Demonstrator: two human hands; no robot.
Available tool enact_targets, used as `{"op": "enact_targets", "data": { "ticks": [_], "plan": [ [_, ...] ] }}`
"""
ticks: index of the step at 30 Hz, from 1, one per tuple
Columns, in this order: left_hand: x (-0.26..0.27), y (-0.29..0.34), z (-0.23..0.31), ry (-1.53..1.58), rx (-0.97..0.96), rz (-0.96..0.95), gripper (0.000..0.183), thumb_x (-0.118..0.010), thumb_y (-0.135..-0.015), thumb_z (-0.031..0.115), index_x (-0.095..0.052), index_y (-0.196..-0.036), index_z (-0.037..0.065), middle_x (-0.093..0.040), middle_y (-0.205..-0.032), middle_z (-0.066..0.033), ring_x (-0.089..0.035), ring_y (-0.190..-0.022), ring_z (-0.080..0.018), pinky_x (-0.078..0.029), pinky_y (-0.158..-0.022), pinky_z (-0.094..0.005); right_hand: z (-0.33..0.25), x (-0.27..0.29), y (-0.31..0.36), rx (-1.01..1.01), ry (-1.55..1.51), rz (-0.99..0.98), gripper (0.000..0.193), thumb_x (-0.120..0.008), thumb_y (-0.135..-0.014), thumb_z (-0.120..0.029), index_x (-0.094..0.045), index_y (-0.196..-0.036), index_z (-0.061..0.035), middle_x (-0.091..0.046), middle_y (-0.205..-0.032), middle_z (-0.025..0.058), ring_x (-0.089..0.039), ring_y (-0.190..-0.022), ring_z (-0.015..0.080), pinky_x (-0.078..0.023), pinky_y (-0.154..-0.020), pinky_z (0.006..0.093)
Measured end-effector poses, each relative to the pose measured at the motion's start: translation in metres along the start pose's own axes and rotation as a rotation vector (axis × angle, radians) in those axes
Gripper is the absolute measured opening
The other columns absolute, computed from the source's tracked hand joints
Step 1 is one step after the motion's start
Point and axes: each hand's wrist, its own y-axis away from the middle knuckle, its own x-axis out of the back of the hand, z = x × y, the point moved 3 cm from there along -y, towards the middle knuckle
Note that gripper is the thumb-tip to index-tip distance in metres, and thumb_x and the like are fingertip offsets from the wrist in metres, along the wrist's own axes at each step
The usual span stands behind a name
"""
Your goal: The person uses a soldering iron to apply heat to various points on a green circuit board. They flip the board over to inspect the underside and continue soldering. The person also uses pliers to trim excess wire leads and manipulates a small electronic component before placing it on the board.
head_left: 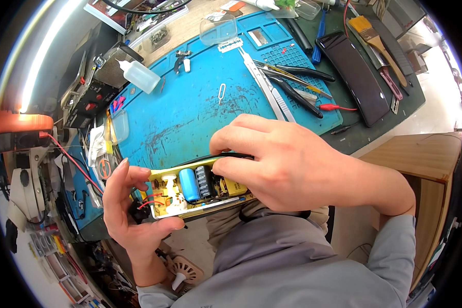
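Note:
An opened power adapter is held over the near edge of the blue work mat. Its long case shows a blue cylinder capacitor, a black capacitor, yellow-wrapped parts, white glue and red wires at the left end. My left hand closes round that left end, thumb on the near side and fingers on the far side. Over the right end, my right hand has its fingers bent against the adapter, covering that part. A black strip runs along the far side, under my right fingers.
Tweezers, black-handled pliers and a smartphone lie to the right, with a brush beyond. A squeeze bottle and a black bench device stand at left. A wire clip lies mid-mat.

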Motion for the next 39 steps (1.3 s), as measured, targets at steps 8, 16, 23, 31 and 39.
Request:
{"op": "enact_targets", "data": {
  "ticks": [8, 16, 23, 31, 39],
  "plan": [
    [0.002, -0.008, 0.005, -0.006, 0.019, -0.024, 0.122, -0.098, -0.057, 0.059, -0.052, -0.15, -0.006, -0.069, -0.116, -0.0124, -0.065, -0.105, -0.0192, -0.049, -0.086, -0.032, 0.002, 0.001, -0.001, -0.011, -0.009, -0.032, 0.023, -0.071, -0.076, 0.001, -0.068, -0.099, -0.0001, -0.065, -0.11, 0.0115, -0.066, -0.099, 0.0293, -0.059, -0.077, 0.0389],
    [0.006, -0.01, -0.004, -0.02, -0.033, -0.06, 0.121, -0.098, -0.058, 0.058, -0.052, -0.149, -0.006, -0.069, -0.118, -0.0142, -0.064, -0.105, -0.02, -0.05, -0.087, -0.032, 0.006, -0.003, 0.002, -0.02, -0.049, 0.02, 0.023, -0.071, -0.078, 0.001, -0.068, -0.1, 0.0013, -0.066, -0.11, 0.0111, -0.066, -0.099, 0.0293, -0.059, -0.081, 0.038],
    [0.009, -0.012, -0.014, -0.021, -0.076, -0.073, 0.123, -0.096, -0.056, 0.061, -0.052, -0.148, -0.007, -0.068, -0.12, -0.0168, -0.065, -0.103, -0.0207, -0.051, -0.086, -0.0324, 0.01, -0.006, 0.005, 0.01, -0.077, 0.016, 0.025, -0.071, -0.078, 0.0, -0.069, -0.103, 0.0017, -0.065, -0.112, 0.0116, -0.064, -0.102, 0.0292, -0.058, -0.081, 0.0375],
    [0.012, -0.016, -0.024, -0.02, -0.146, -0.085, 0.124, -0.094, -0.057, 0.064, -0.05, -0.148, -0.007, -0.068, -0.12, -0.0177, -0.066, -0.102, -0.0214, -0.053, -0.086, -0.0328, 0.013, -0.008, 0.006, 0.056, -0.083, 0.065, 0.011, -0.07, -0.079, -0.008, -0.066, -0.085, -0.0003, -0.059, -0.097, 0.0118, -0.059, -0.095, 0.0279, -0.056, -0.081, 0.036],
    [0.006, -0.034, -0.006, 0.003, 0.083, -0.068, 0.126, -0.095, -0.057, 0.067, -0.051, -0.149, -0.007, -0.07, -0.115, -0.0137, -0.066, -0.1, -0.0179, -0.052, -0.083, -0.0297, 0.023, -0.007, 0.003, 0.041, -0.181, 0.103, 0.011, -0.07, -0.081, -0.007, -0.064, -0.086, -0.0003, -0.059, -0.095, 0.0114, -0.06, -0.096, 0.0277, -0.056, -0.08, 0.0373]
  ]
}}
